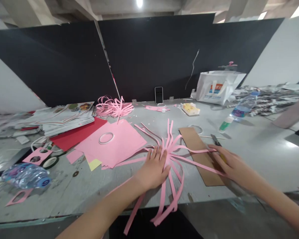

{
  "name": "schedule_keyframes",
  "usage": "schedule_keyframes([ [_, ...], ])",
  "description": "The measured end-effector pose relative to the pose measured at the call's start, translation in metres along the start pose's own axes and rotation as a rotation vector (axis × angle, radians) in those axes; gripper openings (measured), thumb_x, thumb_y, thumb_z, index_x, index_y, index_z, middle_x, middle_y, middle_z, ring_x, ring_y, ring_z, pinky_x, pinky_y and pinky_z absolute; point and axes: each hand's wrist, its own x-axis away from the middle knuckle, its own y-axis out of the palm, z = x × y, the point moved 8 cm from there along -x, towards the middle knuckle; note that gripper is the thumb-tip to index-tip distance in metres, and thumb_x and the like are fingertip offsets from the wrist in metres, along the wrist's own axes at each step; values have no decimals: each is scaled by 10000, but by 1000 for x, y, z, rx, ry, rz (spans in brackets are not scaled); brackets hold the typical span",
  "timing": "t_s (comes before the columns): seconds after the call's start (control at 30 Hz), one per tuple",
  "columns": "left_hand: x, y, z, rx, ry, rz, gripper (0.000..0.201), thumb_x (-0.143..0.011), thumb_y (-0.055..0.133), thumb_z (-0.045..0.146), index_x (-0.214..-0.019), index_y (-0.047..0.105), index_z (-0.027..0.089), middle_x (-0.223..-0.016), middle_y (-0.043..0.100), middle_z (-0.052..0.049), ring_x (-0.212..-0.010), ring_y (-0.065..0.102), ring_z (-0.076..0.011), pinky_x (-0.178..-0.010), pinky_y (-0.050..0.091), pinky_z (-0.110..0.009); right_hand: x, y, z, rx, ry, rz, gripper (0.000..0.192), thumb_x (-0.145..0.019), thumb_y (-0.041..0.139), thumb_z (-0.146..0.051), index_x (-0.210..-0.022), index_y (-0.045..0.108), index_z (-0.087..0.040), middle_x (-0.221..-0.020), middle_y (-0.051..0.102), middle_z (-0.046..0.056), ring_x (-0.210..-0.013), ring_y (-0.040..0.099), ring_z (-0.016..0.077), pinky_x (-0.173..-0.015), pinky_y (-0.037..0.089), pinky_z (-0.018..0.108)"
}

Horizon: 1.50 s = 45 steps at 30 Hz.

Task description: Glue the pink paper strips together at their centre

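A burst of long pink paper strips point(168, 156) joined at the centre spreads over the table, some strips hanging past the front edge. My left hand point(153, 167) lies flat on its centre, fingers stretched out. To the right, my right hand point(228, 164) has its fingertips closed at the end of one strip. A second strip runs under that hand. A utility knife point(215, 140) with a dark end lies by these fingers; something yellow shows beneath them, partly hidden. Under the strips and right hand is a brown cardboard piece point(195, 146).
Pink paper sheets point(124, 139) carry a tape roll point(106, 138) on the left. Beyond lies another pink strip bundle point(114, 107). A bottle point(27, 176) lies front left. A glue stick point(225, 124), water bottle point(245, 106) and white bag point(218, 88) stand right. A phone point(158, 95) leans against the black panel.
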Motion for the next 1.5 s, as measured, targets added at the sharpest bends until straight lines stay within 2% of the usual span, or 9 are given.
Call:
schedule_keyframes([
  [0.13,-22,-3,2,-1,35,-12,679,-1140,332,471,-1702,328,91,-1799,219,-233,-1688,170,-404,-1362,156,-614,15,18,7,-6,-4,-35,433,-1126,379,-435,-1462,583,-254,-1547,657,111,-1391,666,316,-1150,566,501],
  [0.4,-49,-10,-16,14,23,-67,696,-1139,343,519,-1725,305,144,-1813,171,-218,-1703,103,-378,-1359,169,-590,9,25,8,57,-41,-27,483,-1120,412,-438,-1551,524,-249,-1597,615,118,-1441,625,324,-1234,488,539],
  [0.67,-22,-10,2,-117,15,-29,682,-1147,313,505,-1711,343,123,-1782,259,-248,-1668,232,-428,-1322,234,-631,-6,13,47,-22,-18,-45,472,-1114,401,-456,-1482,581,-220,-1581,617,157,-1433,624,352,-1190,523,534],
  [0.83,0,-7,8,-184,40,-12,666,-1146,304,556,-1704,373,198,-1766,322,-225,-1648,281,-441,-1304,241,-649,-38,-12,60,-32,76,-53,437,-1098,402,-522,-1298,671,-241,-1350,753,145,-1273,709,370,-1087,571,540],
  [0.97,10,-17,14,-247,40,-20,640,-1151,317,513,-1681,399,165,-1722,392,-244,-1585,391,-445,-1291,252,-651,-73,-17,65,-22,99,-67,418,-1076,379,-498,-1164,714,-264,-1219,800,115,-1131,761,354,-1006,595,507],
  [1.13,7,-42,14,-222,31,-5,404,-1133,391,342,-1420,615,167,-1334,673,-184,-1259,622,-373,-1134,437,-589,-112,9,63,-10,95,-192,397,-1023,447,-503,-1126,734,-248,-1170,807,118,-1049,768,349,-923,586,467],
  [1.23,-6,-50,0,-166,-68,-8,310,-1104,390,227,-1231,668,179,-1226,672,-154,-1158,637,-335,-1016,503,-508,-124,27,66,52,226,-279,487,-1003,460,-627,-1044,717,-216,-1054,807,150,-962,763,360,-835,559,452],
  [1.33,-18,-50,-12,-100,-177,-37,201,-1071,517,285,-1139,675,182,-1252,666,-159,-1196,629,-348,-1025,492,-495,-128,40,68,113,346,-333,631,-917,516,-802,-1010,664,-195,-1027,790,183,-928,749,368,-770,528,431],
  [1.5,-27,-51,-14,-84,-147,-32,278,-1025,652,431,-1137,652,176,-1227,682,-166,-1196,628,-379,-1051,441,-529,-130,53,74,124,350,-351,680,-803,603,-876,-1000,608,-226,-1017,771,159,-916,738,350,-725,499,402],
])
